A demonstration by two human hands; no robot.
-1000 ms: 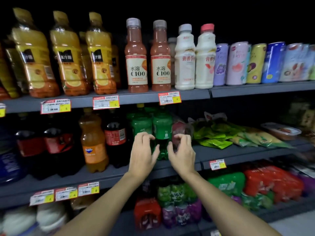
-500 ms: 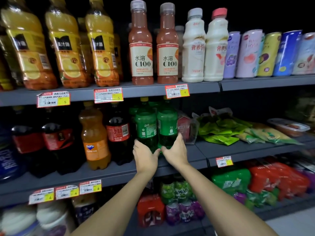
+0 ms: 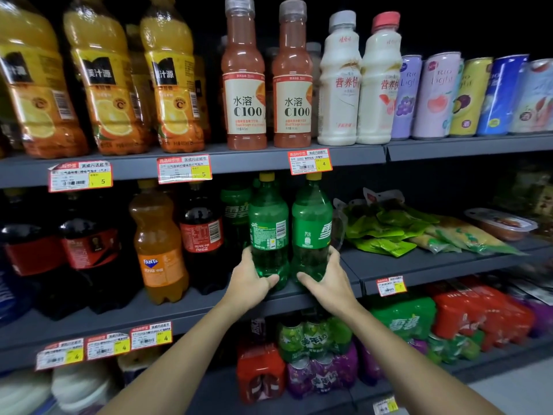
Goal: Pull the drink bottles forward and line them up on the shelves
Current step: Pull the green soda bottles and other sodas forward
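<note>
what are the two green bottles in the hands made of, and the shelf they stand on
Left green bottle and right green bottle: probably green-tinted transparent plastic with a glossy finish. Highlights glint on the walls, which you can see through below the printed wrap labels. Shelf: looks like grey painted metal, matte, with a thin flat front edge and an even dull surface, though the look alone leaves that open.

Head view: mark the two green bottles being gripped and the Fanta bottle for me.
left green bottle (image 3: pixel 267 232), head view, on its paper label, mid-body.
right green bottle (image 3: pixel 311 235), head view, on its green label, mid-body.
Fanta bottle (image 3: pixel 158 262), head view, on its orange label, lower body.
</note>
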